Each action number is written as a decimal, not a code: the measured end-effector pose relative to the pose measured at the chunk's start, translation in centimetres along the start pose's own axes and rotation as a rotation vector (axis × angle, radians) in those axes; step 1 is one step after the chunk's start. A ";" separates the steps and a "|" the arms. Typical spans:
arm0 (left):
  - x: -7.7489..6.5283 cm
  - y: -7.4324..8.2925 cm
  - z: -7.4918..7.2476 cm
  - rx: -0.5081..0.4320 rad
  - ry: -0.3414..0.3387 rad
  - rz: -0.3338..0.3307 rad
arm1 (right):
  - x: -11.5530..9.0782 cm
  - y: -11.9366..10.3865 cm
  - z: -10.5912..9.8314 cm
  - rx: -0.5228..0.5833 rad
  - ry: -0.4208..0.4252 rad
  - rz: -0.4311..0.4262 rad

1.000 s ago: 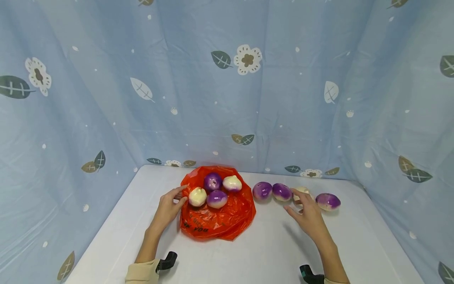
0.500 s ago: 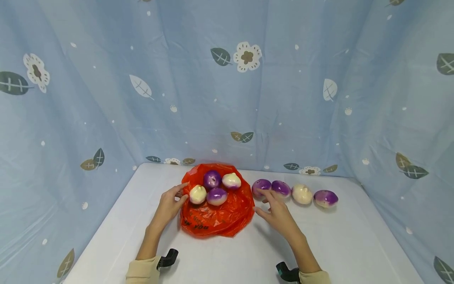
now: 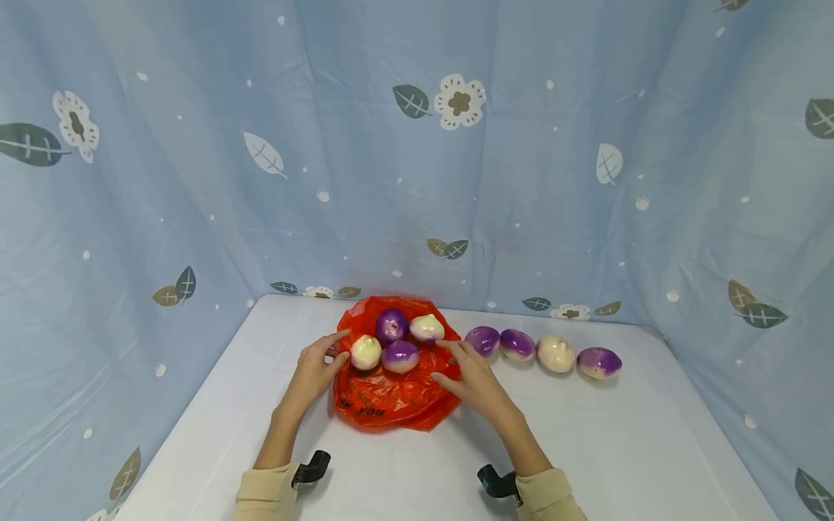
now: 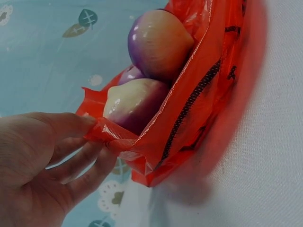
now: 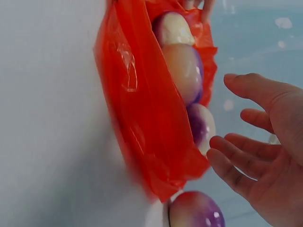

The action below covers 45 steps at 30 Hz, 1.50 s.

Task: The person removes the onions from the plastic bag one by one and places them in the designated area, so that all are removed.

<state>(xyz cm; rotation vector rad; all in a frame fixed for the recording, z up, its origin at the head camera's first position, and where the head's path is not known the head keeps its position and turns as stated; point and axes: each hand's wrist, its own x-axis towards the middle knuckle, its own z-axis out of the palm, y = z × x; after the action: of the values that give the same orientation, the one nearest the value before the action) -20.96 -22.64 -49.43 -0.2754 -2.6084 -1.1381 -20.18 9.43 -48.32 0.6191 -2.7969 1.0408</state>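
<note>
A red plastic bag [image 3: 391, 394] lies on the table with several purple-and-white turnips [image 3: 400, 357] in its mouth. My left hand [image 3: 314, 370] pinches the bag's left rim between thumb and fingers, which the left wrist view shows close up beside a pale-topped turnip [image 4: 135, 106]. Over the bag's right side is my right hand [image 3: 474, 378], its fingers spread and nothing held. In the right wrist view those fingers [image 5: 236, 158] are by the bag's rim and a turnip [image 5: 201, 124]; whether they touch it I cannot tell.
To the right of the bag, several more turnips stand in a row, among them a pale one [image 3: 556, 354] and a purple one [image 3: 599, 363] at the far end. A blue patterned curtain [image 3: 417, 181] hangs behind the white table [image 3: 625, 449].
My right hand has moved left from the row of turnips, past its near end, to the right side of the bag. The left hand has stayed on the bag's left rim.
</note>
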 end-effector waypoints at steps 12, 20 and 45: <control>-0.1 -0.1 0.0 -0.002 0.001 0.004 | 1.9 -0.7 2.5 -0.015 -0.034 -0.054; -0.2 -0.2 -0.1 -0.007 0.005 0.012 | 2.3 -1.2 4.0 -0.026 -0.007 -0.064; -0.1 -0.3 0.2 0.002 0.013 0.017 | 2.9 -1.5 7.1 -0.022 0.142 -0.038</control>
<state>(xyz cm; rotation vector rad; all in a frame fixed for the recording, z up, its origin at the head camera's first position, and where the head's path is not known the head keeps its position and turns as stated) -20.97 -22.66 -49.78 -0.2878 -2.5911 -1.1273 -21.85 2.83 -52.16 0.5700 -2.6606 1.0042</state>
